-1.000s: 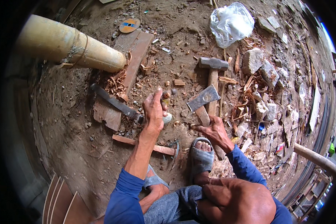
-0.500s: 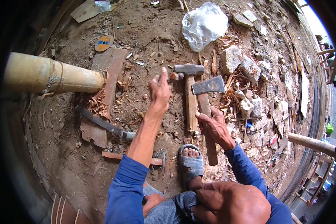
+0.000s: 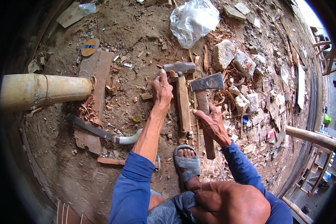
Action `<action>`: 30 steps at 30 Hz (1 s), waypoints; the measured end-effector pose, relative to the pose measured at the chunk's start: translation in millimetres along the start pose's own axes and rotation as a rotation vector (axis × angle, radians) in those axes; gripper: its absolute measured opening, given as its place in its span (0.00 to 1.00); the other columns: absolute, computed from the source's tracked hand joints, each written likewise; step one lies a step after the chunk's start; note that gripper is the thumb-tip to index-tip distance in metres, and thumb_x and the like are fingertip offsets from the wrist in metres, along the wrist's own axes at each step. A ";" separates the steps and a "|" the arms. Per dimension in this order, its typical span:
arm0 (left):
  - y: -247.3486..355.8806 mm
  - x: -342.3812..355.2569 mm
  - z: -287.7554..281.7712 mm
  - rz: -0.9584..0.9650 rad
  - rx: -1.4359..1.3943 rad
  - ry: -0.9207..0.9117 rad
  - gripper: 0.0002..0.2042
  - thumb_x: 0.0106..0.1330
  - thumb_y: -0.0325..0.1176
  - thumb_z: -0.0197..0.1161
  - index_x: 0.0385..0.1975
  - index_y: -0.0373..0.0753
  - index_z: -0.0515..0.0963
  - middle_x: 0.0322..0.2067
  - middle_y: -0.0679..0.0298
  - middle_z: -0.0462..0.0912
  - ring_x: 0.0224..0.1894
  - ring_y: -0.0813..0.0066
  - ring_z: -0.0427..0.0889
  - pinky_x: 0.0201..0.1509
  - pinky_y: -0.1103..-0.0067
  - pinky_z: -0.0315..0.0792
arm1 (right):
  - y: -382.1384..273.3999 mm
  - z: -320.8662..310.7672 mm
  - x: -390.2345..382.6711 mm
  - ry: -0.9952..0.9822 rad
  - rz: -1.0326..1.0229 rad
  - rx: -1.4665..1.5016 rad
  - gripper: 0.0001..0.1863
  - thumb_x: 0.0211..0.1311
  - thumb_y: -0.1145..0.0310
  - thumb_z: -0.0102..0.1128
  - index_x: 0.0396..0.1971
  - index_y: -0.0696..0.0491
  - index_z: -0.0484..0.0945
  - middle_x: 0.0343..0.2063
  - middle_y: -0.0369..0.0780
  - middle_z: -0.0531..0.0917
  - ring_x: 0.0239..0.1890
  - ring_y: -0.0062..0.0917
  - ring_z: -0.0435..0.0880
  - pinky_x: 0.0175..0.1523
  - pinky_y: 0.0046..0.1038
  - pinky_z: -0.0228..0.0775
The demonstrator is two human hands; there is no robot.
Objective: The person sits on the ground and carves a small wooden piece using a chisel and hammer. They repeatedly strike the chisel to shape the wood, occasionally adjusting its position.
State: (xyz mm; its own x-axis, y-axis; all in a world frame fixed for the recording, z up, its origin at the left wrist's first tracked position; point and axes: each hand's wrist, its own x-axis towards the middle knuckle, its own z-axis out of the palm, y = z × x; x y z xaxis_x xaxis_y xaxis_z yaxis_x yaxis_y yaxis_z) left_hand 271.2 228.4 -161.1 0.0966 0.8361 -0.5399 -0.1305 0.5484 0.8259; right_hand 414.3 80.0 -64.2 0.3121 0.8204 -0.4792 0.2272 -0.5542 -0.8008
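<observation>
Axe at two o'clock fills our right fingers, best gripped firmly; we can't judge our left fingers.

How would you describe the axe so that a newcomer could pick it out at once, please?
Find the translucent plastic bag near the top of the view, then come down to the hammer that lies below it. Just right of that is the axe, its wooden handle held in the right hand. Its broad, flat blade sets it apart from the hammer's blunt, block-shaped head.
</observation>
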 end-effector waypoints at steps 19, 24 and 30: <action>13.7 -6.0 -41.7 0.336 0.600 -0.319 0.16 0.74 0.40 0.58 0.51 0.34 0.77 0.31 0.62 0.81 0.24 0.78 0.78 0.29 0.77 0.74 | -12.9 -8.7 21.0 0.046 -0.475 -0.589 0.18 0.64 0.69 0.61 0.50 0.59 0.71 0.35 0.56 0.82 0.36 0.51 0.84 0.38 0.43 0.74; 9.4 -7.5 -29.5 0.429 0.611 -0.113 0.19 0.76 0.46 0.53 0.45 0.33 0.77 0.30 0.53 0.82 0.33 0.61 0.82 0.38 0.67 0.74 | -39.0 -4.0 17.7 0.210 -0.638 -0.487 0.19 0.62 0.71 0.64 0.51 0.60 0.73 0.37 0.54 0.83 0.38 0.49 0.85 0.41 0.42 0.77; -8.5 -5.3 -8.5 0.578 0.685 0.160 0.20 0.79 0.48 0.46 0.34 0.35 0.70 0.22 0.48 0.76 0.25 0.50 0.78 0.29 0.59 0.67 | -57.9 -9.0 4.3 0.433 -0.951 -0.439 0.20 0.61 0.70 0.69 0.50 0.63 0.76 0.35 0.53 0.85 0.35 0.45 0.87 0.40 0.39 0.79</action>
State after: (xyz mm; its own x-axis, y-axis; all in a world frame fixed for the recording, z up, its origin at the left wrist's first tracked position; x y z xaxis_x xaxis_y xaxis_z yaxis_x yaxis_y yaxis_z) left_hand 263.4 219.3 -166.6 0.0535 0.9985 0.0144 0.5039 -0.0395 0.8628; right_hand 410.8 114.4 -16.7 0.1134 0.8646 0.4894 0.8202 0.1966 -0.5373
